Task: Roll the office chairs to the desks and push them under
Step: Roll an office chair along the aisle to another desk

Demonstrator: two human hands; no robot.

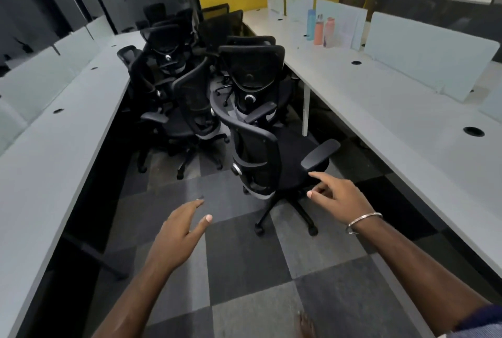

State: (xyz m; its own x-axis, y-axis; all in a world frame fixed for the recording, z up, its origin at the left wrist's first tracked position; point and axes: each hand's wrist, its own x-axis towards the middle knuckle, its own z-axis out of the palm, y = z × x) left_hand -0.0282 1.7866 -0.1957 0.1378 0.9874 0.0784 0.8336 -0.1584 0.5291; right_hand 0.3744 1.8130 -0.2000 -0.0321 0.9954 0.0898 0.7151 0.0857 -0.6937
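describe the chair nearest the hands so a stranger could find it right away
In the aisle between the two long desks, black chairs cluster at the far end. The nearest chair stands apart from them by the right desk, turned sideways, one armrest pointing at the right hand.

chairs (260, 152) between left desk (54, 147), right desk (407, 120)

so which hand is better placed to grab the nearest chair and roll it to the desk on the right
The right hand. Its open fingers reach just short of the nearest chair, close under the near armrest, on the right desk's side. The left hand hangs open over bare carpet, farther off.
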